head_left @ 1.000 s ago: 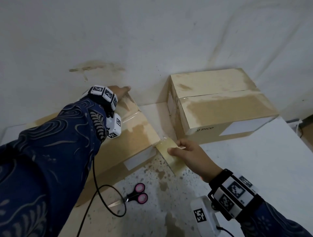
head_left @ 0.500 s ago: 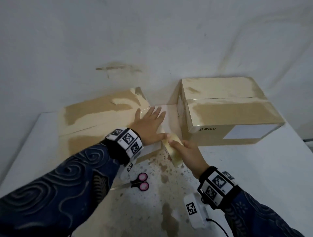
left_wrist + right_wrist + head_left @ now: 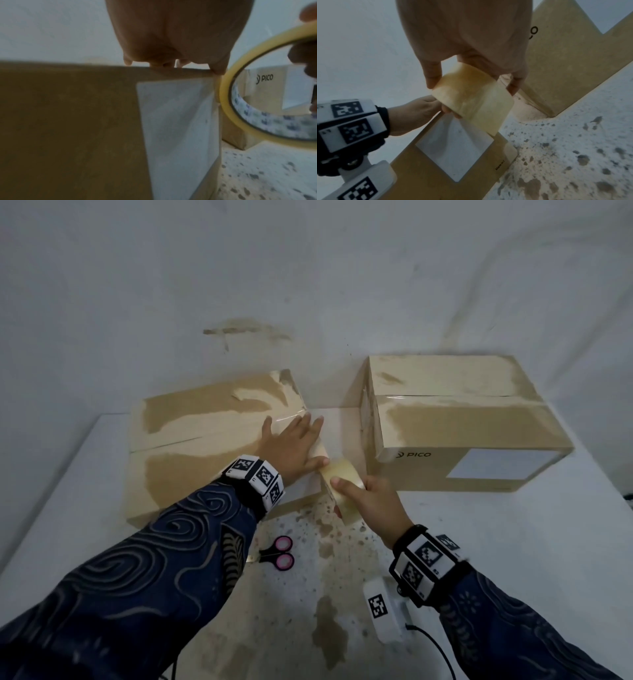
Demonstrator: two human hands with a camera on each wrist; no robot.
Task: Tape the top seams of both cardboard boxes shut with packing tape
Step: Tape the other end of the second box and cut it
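Observation:
Two cardboard boxes stand on the white table, the left box (image 3: 205, 446) and the right box (image 3: 462, 426) marked PICO. My left hand (image 3: 294, 441) lies flat on the right end of the left box's top, fingers spread, thumb at the near right corner. My right hand (image 3: 368, 501) grips the yellowish tape roll (image 3: 346, 472) just off that corner. In the right wrist view the tape roll (image 3: 474, 98) sits between my thumb and fingers, and the left hand's thumb (image 3: 448, 109) touches it. The left wrist view shows the roll (image 3: 228, 86) beside the box's white label (image 3: 175, 121).
Pink-handled scissors (image 3: 278, 553) lie on the stained table (image 3: 513, 542) in front of the left box. A white backdrop rises close behind both boxes. A narrow gap separates the boxes. Cables hang from both wrist units near the front edge.
My left hand slid from the far end of the left box's top back to its near right end. The right hand holds the roll at that corner, now a little lower.

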